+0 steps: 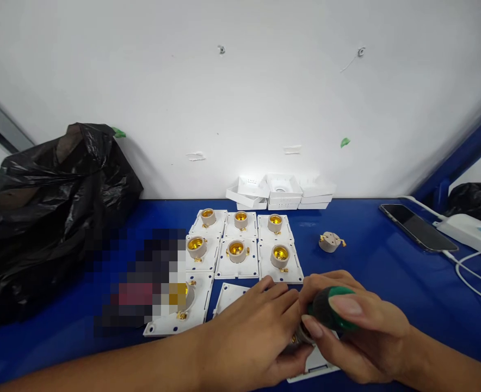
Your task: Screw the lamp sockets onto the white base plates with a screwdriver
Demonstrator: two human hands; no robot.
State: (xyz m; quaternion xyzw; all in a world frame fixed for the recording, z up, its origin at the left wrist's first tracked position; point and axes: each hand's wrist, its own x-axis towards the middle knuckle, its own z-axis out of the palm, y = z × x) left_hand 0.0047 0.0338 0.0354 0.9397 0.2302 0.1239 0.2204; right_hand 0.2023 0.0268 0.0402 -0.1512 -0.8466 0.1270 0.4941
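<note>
My right hand (371, 335) is closed around the green and black handle of a screwdriver (322, 308), its shaft out of sight below. Under that handle is a lamp socket (303, 336) over a white plate (316, 363), both largely covered by my hands. My left hand (248, 329) lies across from the left, its fingers curled against the socket's side. Beyond it another white plate (230, 296) is partly hidden. Farther back, several white plates lie in rows, each bearing a round lamp socket (236, 250) with a brass-coloured inside and screw terminals.
A loose lamp socket (330, 242) rests on the blue table (346, 218). White square housings (283, 190) are stacked against the wall. A black plastic bag (53, 218) fills the left. At right are a phone (418, 227) and a power strip (469, 231) with cables. A pixelated patch hides the left middle.
</note>
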